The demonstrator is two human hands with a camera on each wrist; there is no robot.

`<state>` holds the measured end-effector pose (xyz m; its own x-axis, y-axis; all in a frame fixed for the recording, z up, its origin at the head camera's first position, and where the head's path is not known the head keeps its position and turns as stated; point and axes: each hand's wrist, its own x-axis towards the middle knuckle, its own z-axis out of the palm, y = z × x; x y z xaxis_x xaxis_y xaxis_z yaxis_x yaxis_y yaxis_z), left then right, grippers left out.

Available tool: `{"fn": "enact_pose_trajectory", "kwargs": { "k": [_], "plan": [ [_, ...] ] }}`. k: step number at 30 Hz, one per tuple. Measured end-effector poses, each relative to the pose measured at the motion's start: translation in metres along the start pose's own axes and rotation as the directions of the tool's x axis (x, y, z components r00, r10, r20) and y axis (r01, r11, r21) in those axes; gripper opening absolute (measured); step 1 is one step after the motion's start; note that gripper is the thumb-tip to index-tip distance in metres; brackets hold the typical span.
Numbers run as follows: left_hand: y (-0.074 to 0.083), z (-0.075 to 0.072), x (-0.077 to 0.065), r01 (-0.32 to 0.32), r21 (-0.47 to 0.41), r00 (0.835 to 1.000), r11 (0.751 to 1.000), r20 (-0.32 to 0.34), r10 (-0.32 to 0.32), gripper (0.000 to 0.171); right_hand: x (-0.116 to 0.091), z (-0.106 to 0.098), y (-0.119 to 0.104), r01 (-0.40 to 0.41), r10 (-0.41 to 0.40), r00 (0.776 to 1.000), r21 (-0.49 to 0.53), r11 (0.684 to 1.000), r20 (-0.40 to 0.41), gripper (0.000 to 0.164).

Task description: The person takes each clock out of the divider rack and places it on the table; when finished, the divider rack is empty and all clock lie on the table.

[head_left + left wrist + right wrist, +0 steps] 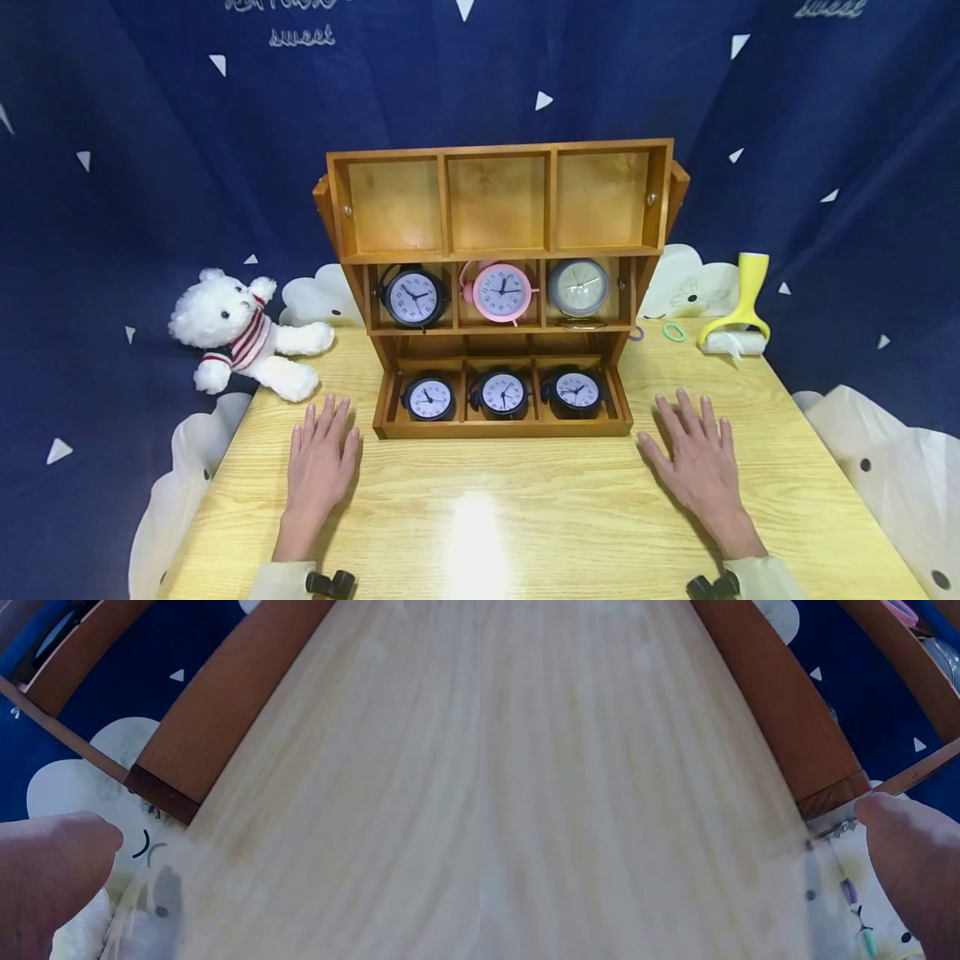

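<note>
Fingers straight and holding nothing, the person's left hand [318,467] and right hand [701,471] lie palm down at the pale wood-grain table [540,483], one on each side of a brown three-tier wooden rack [502,429] and both apart from it. From where I stand, the rack is at the middle of the table, its front edge a little beyond the hands. Its bottom tier holds three round black clocks with white faces, the left clock [430,399], the middle clock [502,392] and the right clock [576,390], one in each compartment. On the middle tier, left to right, are a larger round black clock [412,298], a round pink clock [501,292] and a round grey clock [578,287]. Near the left hand, at the table's edge, a white plush bear [255,340] in a red-striped top leans back, its legs toward the rack. Beyond the right hand are a small green ring [674,332], a purple ring [637,333] partly behind the rack, and a forked yellow plastic handle [750,287] with a white roll [727,342] at its base. Behind it all hangs a dark blue curtain [165,125] with white triangles.
</note>
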<state>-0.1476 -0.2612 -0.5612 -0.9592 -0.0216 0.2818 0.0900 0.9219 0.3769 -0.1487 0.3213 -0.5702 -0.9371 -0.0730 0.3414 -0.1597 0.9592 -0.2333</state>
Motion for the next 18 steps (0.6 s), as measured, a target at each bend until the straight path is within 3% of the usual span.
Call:
{"fn": "enact_pose_trajectory", "kwargs": {
  "k": [11, 18],
  "plan": [
    [0.020, 0.010, 0.014, -0.025, -0.154, 0.997, 0.988, -0.076, 0.013, 0.059, 0.036, -0.010, -0.039, 0.108, -0.094, 0.992, 0.170, 0.980, -0.086, 0.082],
    [0.034, 0.032, 0.021, -0.044, -0.309, 0.998, 0.950, -0.056, 0.028, 0.060, 0.063, -0.001, -0.071, 0.128, -0.133, 0.991, 0.300, 0.945, -0.002, 0.091]
  ]
}}
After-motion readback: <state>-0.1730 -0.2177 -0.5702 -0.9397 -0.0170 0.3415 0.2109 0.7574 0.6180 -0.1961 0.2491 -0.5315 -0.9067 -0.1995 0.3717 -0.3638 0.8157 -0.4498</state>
